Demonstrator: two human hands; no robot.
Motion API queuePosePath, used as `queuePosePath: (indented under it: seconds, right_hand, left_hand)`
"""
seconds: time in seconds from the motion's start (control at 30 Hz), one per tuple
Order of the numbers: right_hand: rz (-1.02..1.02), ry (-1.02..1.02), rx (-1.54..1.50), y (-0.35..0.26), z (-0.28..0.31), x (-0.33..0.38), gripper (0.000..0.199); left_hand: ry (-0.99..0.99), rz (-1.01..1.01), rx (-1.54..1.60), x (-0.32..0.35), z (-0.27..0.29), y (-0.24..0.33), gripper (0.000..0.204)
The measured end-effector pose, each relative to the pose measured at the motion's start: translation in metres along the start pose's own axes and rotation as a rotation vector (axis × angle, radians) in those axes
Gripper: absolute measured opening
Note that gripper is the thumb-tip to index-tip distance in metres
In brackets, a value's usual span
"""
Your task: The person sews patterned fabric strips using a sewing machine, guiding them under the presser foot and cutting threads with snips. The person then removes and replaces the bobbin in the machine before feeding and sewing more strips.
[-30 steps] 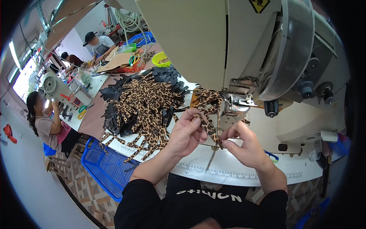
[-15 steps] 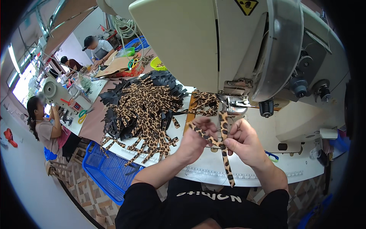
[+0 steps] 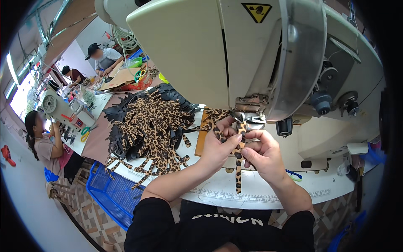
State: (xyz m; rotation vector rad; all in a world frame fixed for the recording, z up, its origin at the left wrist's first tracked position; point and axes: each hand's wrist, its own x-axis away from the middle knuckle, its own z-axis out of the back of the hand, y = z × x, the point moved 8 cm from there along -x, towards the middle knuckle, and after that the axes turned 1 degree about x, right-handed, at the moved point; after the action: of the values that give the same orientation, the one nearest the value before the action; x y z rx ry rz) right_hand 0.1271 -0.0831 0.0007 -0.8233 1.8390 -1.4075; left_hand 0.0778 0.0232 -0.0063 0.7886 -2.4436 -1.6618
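Just below the sewing machine's presser foot (image 3: 252,121), a narrow leopard-print fabric strip (image 3: 238,174) hangs toward me, its top end close to the foot. My left hand (image 3: 220,147) is closed, thumb and fingers pinching leopard-print fabric, with a looped piece showing above its fingers. From the other side my right hand (image 3: 263,156) grips the same hanging strip between thumb and bent fingers. The two hands nearly touch. Whether the strip's end lies under the foot is hard to see. On the left is a large pile of leopard-print strips (image 3: 153,126) with black pieces around it.
The pale machine head (image 3: 180,50) looms over my hands. A blue plastic basket (image 3: 111,189) stands below the table edge at left. Blue-handled snips (image 3: 294,175) lie right of my right hand. A ruler strip (image 3: 268,198) runs along the front edge. Several people work at left.
My left hand has moved in to the strip by the presser foot, and its fingers have closed together. The view has shifted slightly. My right hand stays on the strip.
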Motion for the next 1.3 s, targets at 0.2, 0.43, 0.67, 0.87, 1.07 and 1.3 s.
queuePosePath:
  seconds: [0.2,0.43,0.67,0.87,1.07,1.3]
  right_hand:
    - [-0.007,0.001,0.017,0.002,0.001,-0.001,0.028]
    - [0.048,-0.024,0.202,-0.003,0.000,0.003,0.023]
    - [0.182,-0.059,0.460,-0.018,0.000,0.004,0.011]
    - [0.310,0.060,0.582,-0.031,0.011,0.003,0.012]
    - [0.316,0.160,0.515,-0.025,0.031,-0.002,0.011]
    - [0.308,0.179,0.464,-0.019,0.041,-0.005,0.012]
  left_hand:
    - [-0.017,-0.028,-0.094,-0.007,0.003,0.004,0.022]
    - [-0.041,-0.021,-0.111,-0.009,0.008,0.005,0.048]
    - [-0.133,0.140,-0.152,-0.007,0.009,0.001,0.024]
    - [-0.121,0.197,-0.114,-0.013,0.010,-0.001,0.049]
    - [-0.031,-0.003,-0.066,-0.017,0.017,0.007,0.056]
    - [-0.063,-0.894,-0.764,0.017,-0.004,0.069,0.052]
